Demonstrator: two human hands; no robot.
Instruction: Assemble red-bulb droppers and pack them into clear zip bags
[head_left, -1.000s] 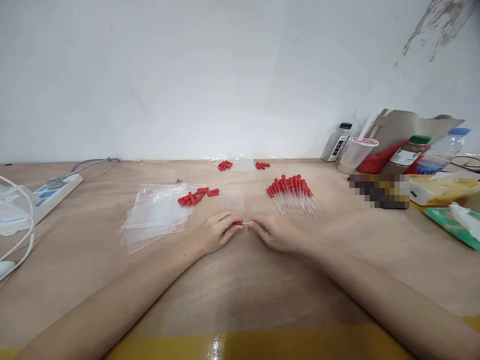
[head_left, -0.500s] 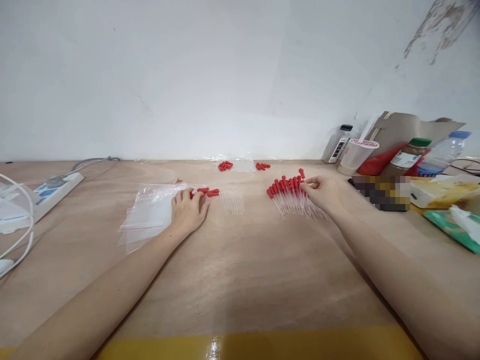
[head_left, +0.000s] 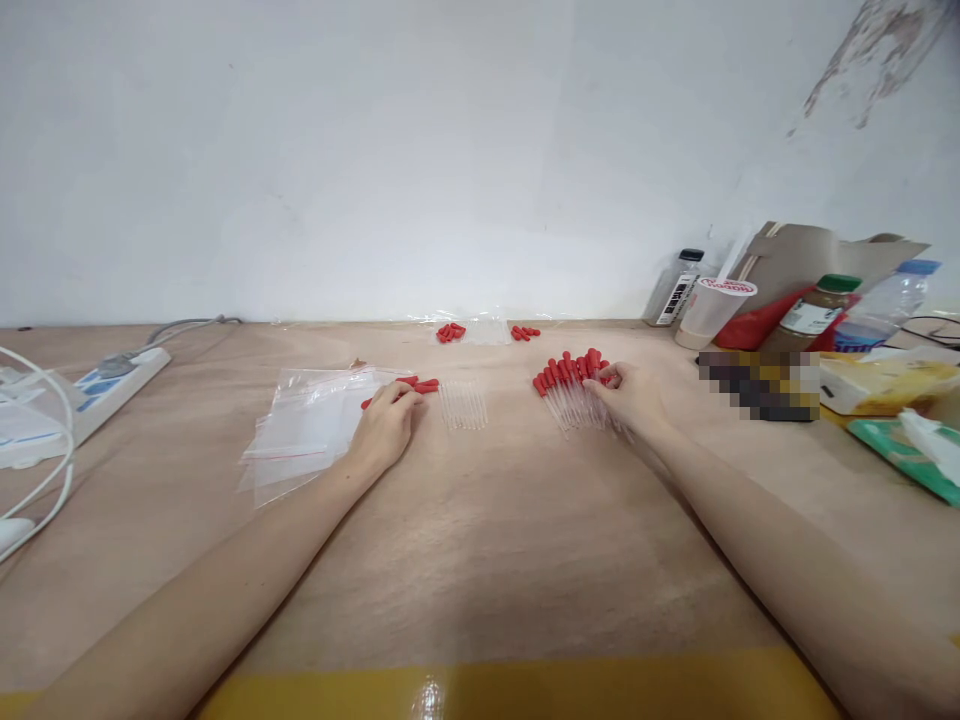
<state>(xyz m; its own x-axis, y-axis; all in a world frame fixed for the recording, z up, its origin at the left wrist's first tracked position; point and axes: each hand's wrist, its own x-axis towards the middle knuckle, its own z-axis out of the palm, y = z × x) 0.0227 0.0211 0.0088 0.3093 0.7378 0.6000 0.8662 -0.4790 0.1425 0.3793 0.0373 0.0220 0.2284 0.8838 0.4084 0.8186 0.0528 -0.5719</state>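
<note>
My left hand (head_left: 385, 425) is at the small pile of red rubber bulbs (head_left: 427, 385), its fingertips drawn together on a bulb they mostly cover. Just right of it lies a row of thin clear glass tubes (head_left: 463, 405). On the right, my right hand (head_left: 631, 396) pinches a dropper at the right end of a fanned row of glass droppers with red bulbs (head_left: 556, 374). The hand and its fingers hide part of that row.
Clear zip bags (head_left: 300, 420) lie left of my left hand. Wrapped tubes (head_left: 485, 330) with red bulbs sit by the wall. A power strip (head_left: 124, 385) is at far left. A cup (head_left: 712, 312), bottles (head_left: 814, 312) and a tissue pack (head_left: 911, 455) stand at right.
My right hand has come down and slightly left, bringing its dropper in against the row. My left hand's fingers have moved right and closed together over the red bulbs.
</note>
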